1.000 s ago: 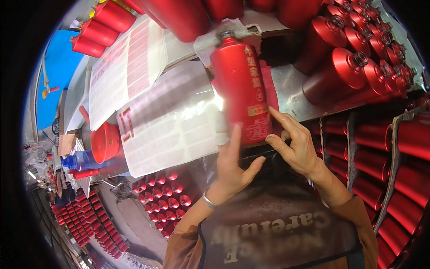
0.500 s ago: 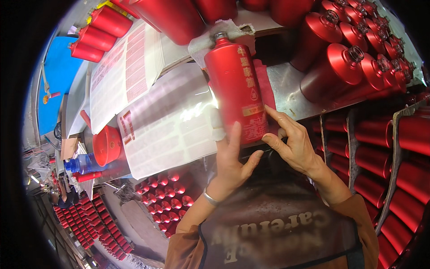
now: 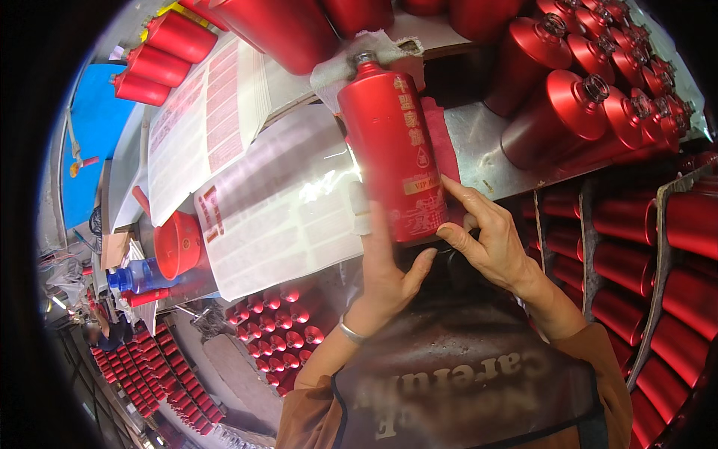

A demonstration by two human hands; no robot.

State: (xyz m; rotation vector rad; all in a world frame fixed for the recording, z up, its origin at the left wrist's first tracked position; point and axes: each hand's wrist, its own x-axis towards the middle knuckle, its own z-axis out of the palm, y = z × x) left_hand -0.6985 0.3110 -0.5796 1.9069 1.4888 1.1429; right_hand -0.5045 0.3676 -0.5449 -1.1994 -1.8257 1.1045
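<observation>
A red bottle (image 3: 385, 142) with a clear neck and gold and pale print on its side lies before me, neck pointing away. A whitish cloth (image 3: 333, 81) is beneath its neck. My left hand (image 3: 385, 277) is at the bottle's lower left side, fingers stretched along it and smeared by motion, thumb apart; a white wrap shows at a fingertip. My right hand (image 3: 490, 243) holds the bottle's lower right end, index finger along the side and thumb by the base. Some pink-red cloth (image 3: 443, 138) shows to the right of the bottle.
Printed sheets (image 3: 280, 202) lie on the table at left, beside a red round container (image 3: 178, 243) and a blue plastic bottle (image 3: 142, 275). Several red bottles (image 3: 572, 112) stand on the metal surface at right. Racks of red bottles (image 3: 684, 277) fill the lower right.
The left hand's fingers have shifted slightly left along the bottle's side and are more blurred. Right hand and bottle stay nearly in place.
</observation>
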